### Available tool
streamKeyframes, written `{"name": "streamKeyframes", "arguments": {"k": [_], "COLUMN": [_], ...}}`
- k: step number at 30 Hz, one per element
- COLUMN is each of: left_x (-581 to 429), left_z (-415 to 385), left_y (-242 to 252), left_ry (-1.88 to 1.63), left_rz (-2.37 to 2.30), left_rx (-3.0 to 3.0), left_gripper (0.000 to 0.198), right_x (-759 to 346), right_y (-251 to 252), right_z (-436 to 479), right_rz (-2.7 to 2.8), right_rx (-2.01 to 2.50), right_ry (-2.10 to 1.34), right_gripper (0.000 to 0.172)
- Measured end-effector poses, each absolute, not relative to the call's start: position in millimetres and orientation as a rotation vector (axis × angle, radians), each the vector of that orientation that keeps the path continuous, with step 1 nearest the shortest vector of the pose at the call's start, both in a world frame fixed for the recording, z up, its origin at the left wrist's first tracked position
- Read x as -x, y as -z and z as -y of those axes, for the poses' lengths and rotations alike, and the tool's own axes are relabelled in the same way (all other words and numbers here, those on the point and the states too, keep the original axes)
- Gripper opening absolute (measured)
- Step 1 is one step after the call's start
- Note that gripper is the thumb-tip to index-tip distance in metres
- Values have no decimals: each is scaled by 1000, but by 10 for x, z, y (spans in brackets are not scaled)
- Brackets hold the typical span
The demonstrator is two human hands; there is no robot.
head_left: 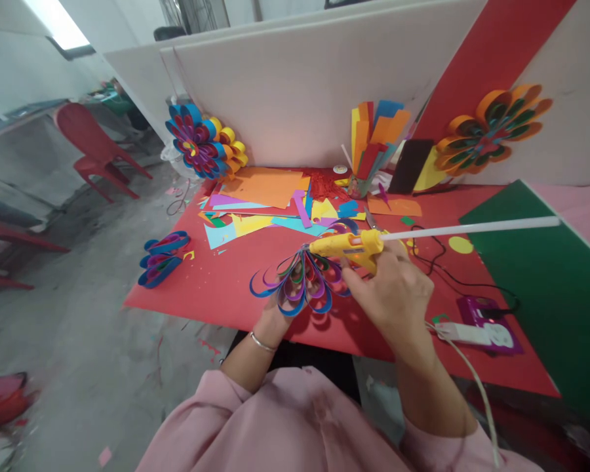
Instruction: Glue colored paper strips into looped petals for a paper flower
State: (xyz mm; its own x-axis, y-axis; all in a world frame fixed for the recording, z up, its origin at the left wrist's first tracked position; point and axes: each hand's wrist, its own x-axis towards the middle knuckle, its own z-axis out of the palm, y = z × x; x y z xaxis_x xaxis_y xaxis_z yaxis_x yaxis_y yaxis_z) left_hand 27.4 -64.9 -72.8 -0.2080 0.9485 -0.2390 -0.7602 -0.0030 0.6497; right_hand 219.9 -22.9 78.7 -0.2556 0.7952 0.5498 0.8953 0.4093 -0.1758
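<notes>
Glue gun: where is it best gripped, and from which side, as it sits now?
By the handle, from the near side, as the right hand holds the glue gun now. The handle angles down toward the person; the nozzle points left at the paper flower in the left hand, and the glue stick juts out right.

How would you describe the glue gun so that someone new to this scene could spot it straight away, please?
Start at the red table and go to its near edge, where the right hand is raised above a looped paper flower that the left hand holds from below. The glue gun is in that right hand: the only yellow tool there, with a long white stick trailing out behind it.
</notes>
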Motion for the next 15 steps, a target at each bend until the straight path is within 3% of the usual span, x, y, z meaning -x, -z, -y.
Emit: {"name": "streamKeyframes", "arguments": {"k": [5,11,15], "left_x": [-243,-240,-259], "left_z": [680,656,691], "left_y": [730,675,633], "left_ry": [-1589,-1577,-1584], "left_rz": [-830,-765,-758], "left_rx": [-330,-220,-198], "left_gripper": [29,22,21], "right_x": [-2198,-2215,-2198], "right_y": [-814,-813,-857], "right_z": [214,225,204], "right_rz": [2013,1957,1920], "right_rx": [1468,1500,1465], "right_ry": [135,65,-156], "right_gripper": [42,45,42]}}
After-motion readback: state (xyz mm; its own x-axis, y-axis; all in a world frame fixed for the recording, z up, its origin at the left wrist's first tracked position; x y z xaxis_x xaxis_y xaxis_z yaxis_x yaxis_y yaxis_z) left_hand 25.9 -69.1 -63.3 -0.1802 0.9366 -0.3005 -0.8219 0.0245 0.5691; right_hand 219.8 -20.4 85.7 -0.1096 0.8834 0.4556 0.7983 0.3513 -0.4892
